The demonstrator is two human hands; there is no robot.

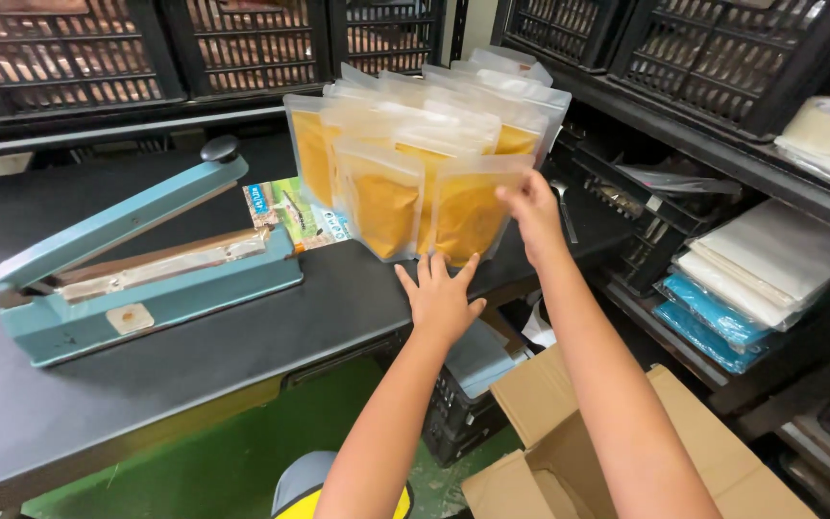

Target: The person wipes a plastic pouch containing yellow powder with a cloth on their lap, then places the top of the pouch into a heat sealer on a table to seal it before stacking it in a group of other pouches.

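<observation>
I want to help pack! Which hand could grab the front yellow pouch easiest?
Probably the right hand: its fingers already touch the top edge of the front pouch. The left hand lies flat on the table below it.

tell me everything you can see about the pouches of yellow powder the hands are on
The pouches are clear plastic bags, each holding yellow-orange powder in its lower part with an empty frosted top. They stand upright in overlapping rows, packed close, on the black table right of the blue heat sealer. The right hand grips the top edge of the front right pouch; the left hand lies flat with fingers spread at the base of the front pouches.
</observation>
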